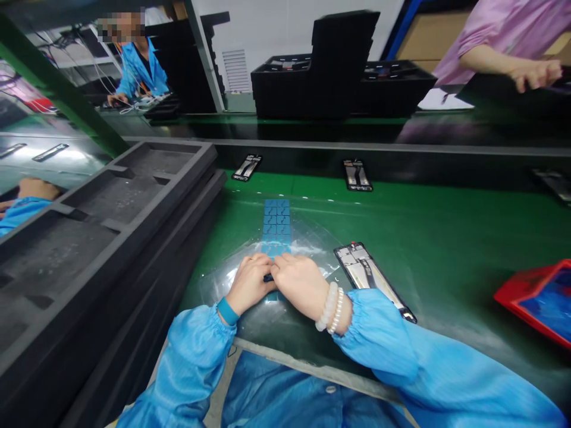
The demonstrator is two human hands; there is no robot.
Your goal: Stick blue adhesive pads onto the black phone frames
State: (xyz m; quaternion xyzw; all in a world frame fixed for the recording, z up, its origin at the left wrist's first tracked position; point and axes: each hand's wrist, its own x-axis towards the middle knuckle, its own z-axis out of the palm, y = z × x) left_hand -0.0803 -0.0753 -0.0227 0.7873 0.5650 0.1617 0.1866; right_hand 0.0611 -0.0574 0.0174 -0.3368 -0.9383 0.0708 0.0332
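Head view: left hand (250, 284) and right hand (301, 284) meet fingertip to fingertip, both pinched narrow on the near end of a blue strip of square pads (276, 223). Strip lies on clear plastic film (312, 244) on green belt (446, 238). Just right: black rectangular phone frame (370, 279). Left: stacked grey foam trays (111, 196). Right edge: red plastic tray (530, 291). Farther: black tray stacks (339, 65).

My left hand (250, 284) and right hand (302, 284) meet, curled, on the blue strip (276, 221), which runs to 12 o'clock. Grip hidden. Frame (362, 268) just beside, 3 o'clock. Trays (111, 196) at 9 o'clock.
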